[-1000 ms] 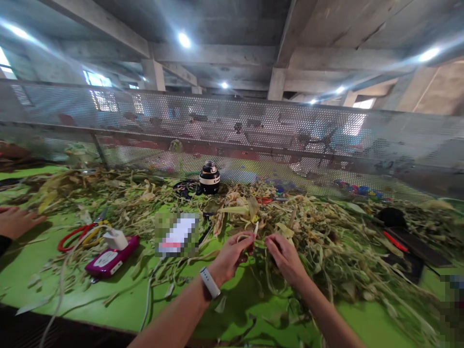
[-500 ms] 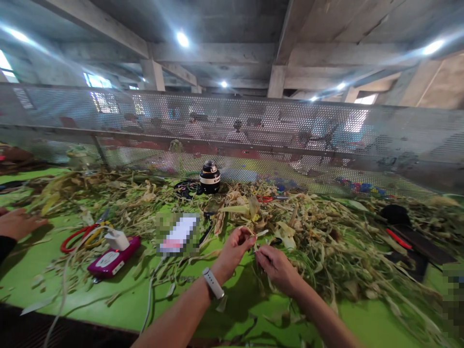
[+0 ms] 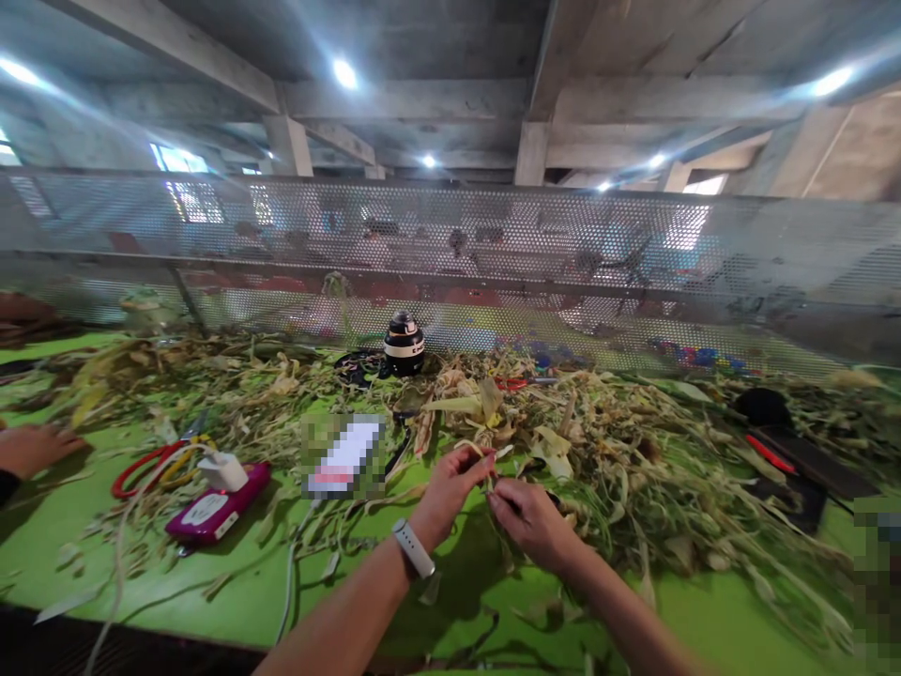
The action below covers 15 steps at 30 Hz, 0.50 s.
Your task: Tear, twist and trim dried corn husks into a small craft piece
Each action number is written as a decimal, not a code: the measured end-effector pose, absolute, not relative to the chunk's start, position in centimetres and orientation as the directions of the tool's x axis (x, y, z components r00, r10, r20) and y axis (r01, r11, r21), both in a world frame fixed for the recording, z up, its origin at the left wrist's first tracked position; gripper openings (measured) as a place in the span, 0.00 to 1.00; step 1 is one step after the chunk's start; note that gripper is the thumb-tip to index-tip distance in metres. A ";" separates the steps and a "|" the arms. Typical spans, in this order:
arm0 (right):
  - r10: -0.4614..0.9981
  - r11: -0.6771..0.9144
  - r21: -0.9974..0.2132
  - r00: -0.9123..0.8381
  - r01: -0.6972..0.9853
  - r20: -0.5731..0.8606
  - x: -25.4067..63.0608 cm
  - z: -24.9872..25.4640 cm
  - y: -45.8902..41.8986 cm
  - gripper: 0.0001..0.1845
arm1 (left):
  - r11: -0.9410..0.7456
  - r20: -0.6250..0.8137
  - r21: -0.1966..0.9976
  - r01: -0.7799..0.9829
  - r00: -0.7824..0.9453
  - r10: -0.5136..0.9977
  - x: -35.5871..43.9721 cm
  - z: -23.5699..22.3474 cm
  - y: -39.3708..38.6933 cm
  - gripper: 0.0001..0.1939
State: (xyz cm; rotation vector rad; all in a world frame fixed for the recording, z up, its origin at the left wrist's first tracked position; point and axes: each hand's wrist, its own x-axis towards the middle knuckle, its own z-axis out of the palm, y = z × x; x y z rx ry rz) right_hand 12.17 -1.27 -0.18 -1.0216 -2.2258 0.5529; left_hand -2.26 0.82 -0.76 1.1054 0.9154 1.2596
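Observation:
My left hand (image 3: 450, 486), with a white watch band (image 3: 414, 548) at the wrist, pinches a thin pale strip of dried husk (image 3: 503, 453) between thumb and fingertips. Right beside it, my right hand (image 3: 529, 522) is closed, its thumb and forefinger on the same strip where it hangs down. Most of the strip is hidden by my fingers. Both hands are over the green table (image 3: 450, 629), in front of a heap of dry husks and stalks (image 3: 619, 441).
Left of my hands lie a phone (image 3: 348, 458) with a cable, a magenta power bank (image 3: 218, 512) with a white plug (image 3: 222, 469), and red-handled scissors (image 3: 145, 472). Another person's hand (image 3: 38, 449) rests at the far left. A black jar (image 3: 404, 345) stands before the perforated metal screen (image 3: 450, 249).
My right hand has shifted slightly left, closer to the left fingertips. My left hand keeps its pinch. The whole view has moved a little.

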 end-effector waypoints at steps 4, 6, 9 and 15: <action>0.798 0.591 -0.554 -0.330 0.586 0.504 13.1 0.7 -1.4 0.13 | 0.006 0.033 0.988 -0.151 0.256 0.966 -2.4 -0.3 0.5 0.16; 0.779 0.576 -0.558 -0.193 0.597 0.597 13.6 1.0 -1.1 0.09 | -0.013 0.050 0.995 -0.099 0.375 0.926 -2.3 -0.1 0.2 0.17; 0.831 0.540 -0.680 -0.183 0.496 0.526 13.9 0.7 -0.3 0.13 | -0.024 0.066 0.995 -0.092 0.482 0.874 -2.0 -0.2 -0.1 0.19; 0.926 0.227 -0.963 -0.337 0.146 0.168 13.6 -0.3 0.7 0.17 | -0.004 0.059 0.994 -0.108 0.514 0.856 -1.9 -0.8 0.1 0.18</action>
